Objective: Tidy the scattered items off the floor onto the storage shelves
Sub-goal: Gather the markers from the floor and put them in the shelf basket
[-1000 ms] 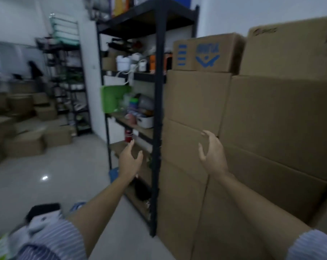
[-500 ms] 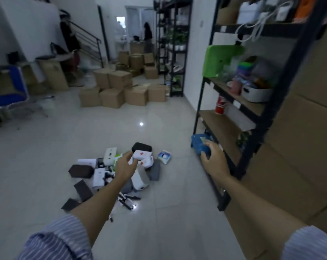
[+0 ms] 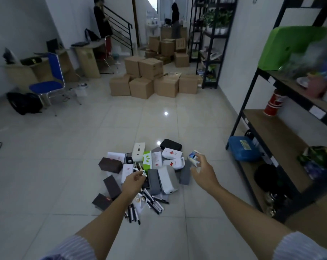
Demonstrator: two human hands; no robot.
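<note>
Both hands are reaching forward above the pile of small boxes [image 3: 147, 171] that is lying on the tiled floor [image 3: 65, 147]. The left hand [image 3: 133, 182] is hanging over the left middle of the pile with its fingers loosely curled; I cannot tell if it is already touching something, but it seems to be holding nothing. The right hand [image 3: 203, 170] is reaching toward the right edge of the pile, its grip half open with fingers spread, near a small blue and white box [image 3: 192, 156], and it is not closing on it yet.

The pile is standing near the storage shelves [image 3: 282, 132], which are on the right side. The lower boards are already carrying a blue case [image 3: 242, 148] and a red cup [image 3: 273, 103], with free wood between them.

To do this step well, I think each hand should be taking one firm box, not a loose one under others, so the pile is not sliding. The white pouches with a red cross [image 3: 172, 153] are lying on top and are easy to lift first. The black pens [image 3: 149, 201] at the near side are thin and scattered; they are better gathered together later, in one bundle.
</note>
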